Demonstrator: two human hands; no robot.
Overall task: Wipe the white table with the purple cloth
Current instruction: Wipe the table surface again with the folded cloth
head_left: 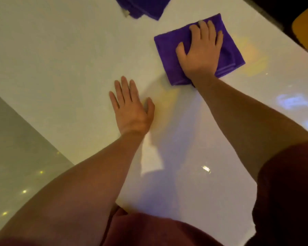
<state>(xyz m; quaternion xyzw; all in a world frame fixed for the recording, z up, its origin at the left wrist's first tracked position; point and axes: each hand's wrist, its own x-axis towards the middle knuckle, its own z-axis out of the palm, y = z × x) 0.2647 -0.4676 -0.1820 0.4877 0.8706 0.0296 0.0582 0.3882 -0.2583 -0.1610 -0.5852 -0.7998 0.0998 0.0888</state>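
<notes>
Right hand (201, 52) is flat on the cloth (169, 50), fingers spread, palm down. No pinch here; the grip is just downward pressure, which suits wiping: a wide contact patch pushes more fabric against the surface. Cloth is folded into a thick pad, layered edges visible at its near-right side, so it likely slides as one piece instead of bunching.

Cloth sits on the worktop (60, 59), far-right area, near the right edge. Right arm is extended well out to reach it.

Left hand (132, 107) is also flat on the bare worktop, fingers open, holding nothing. Probably a brace: leaning forward to reach, weight goes through that palm.

Second purple cloth (144, 7) lies at the far edge, partly cut off by the frame, well apart from both hands. Looks like a spare.

Gloss and reflections make it impossible to tell wiped from unwiped zones. Most of the surface to the left and near side is probably still to cover.

Risk: with the pad this near the right edge, an outward stroke could push it off.
</notes>
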